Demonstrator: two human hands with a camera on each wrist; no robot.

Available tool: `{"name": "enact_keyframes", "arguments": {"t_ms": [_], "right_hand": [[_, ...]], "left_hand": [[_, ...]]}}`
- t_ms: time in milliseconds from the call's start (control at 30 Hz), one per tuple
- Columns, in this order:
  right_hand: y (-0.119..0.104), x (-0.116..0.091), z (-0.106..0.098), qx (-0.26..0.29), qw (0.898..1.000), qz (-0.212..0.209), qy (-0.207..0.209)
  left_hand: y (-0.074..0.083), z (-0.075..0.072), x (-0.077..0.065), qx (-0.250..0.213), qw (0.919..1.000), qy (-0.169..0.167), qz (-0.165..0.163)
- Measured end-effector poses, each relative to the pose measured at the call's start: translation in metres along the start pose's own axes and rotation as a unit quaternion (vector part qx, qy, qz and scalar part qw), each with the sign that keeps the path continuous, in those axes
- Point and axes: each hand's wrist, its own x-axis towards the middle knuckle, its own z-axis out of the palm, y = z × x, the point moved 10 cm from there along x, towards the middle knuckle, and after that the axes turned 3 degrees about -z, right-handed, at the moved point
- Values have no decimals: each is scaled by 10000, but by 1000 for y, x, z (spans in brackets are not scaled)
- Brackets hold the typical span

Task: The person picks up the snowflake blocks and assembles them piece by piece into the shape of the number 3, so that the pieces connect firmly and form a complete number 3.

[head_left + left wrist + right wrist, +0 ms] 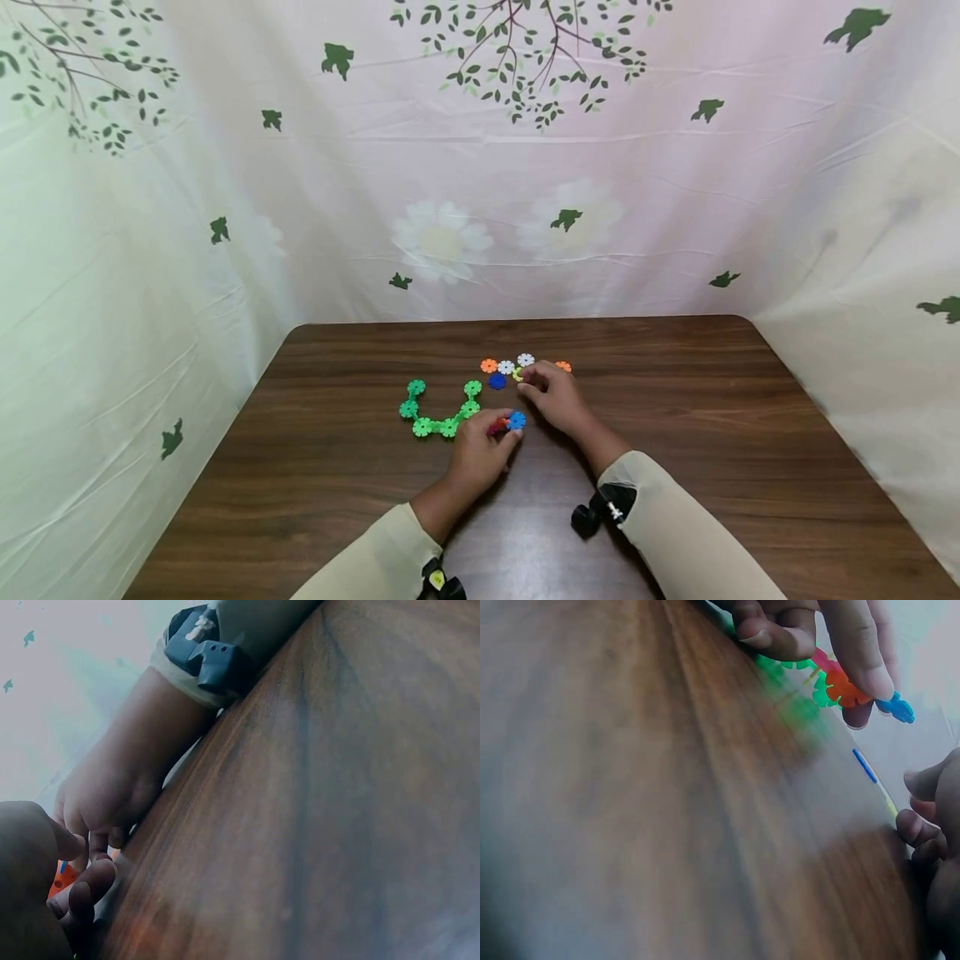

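My left hand [477,454] pinches a short joined piece of flower-shaped plastic discs, with a blue disc [517,420] at its end and an orange disc [845,688] beside it. A pinkish-red disc [823,660] shows further back in that piece. My right hand [558,400] reaches over the loose discs at the back, its fingertips at a yellow-green disc [517,374]. In the right wrist view its thumb and finger stand apart, and the disc lies low by them. Left of my left hand, a U-shaped chain of green discs [423,427] lies on the table, partly hidden by that hand.
Loose discs lie on the brown wooden table [315,500]: dark blue [497,381], orange [489,366], white [526,359], and another orange disc [563,366] behind my right hand. A patterned curtain [480,183] hangs around the table's back and sides.
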Motion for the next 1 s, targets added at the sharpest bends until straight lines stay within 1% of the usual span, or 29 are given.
{"name": "enact_keyframes", "arguments": {"t_ms": [133,200,433,500,633,733,900,1000], "right_hand": [[1,8,7,14,9998,91,-152],[1,12,10,17,9997,81,-209],[-3,23,21,-27,9989,-71,-464],[-5,24,24,-46,9985,-100,-543],[-6,23,27,-39,9972,45,-751],[-6,22,30,-100,9957,67,-917],[-7,22,31,-418,9937,-137,-1029],[-5,21,32,-516,9928,-151,-1069]], "left_hand": [[-1,-1,0,-214,9996,-55,-164],[-2,-1,0,-239,9995,-87,-199],[-7,-3,1,-284,9994,-80,-162],[-8,-3,1,-293,9994,-89,-190],[-9,-2,1,-341,9991,-113,-228],[-8,-1,1,-366,9989,-139,-245],[-5,2,1,-385,9989,-150,-213],[-4,2,0,-404,9989,-128,-201]]}}
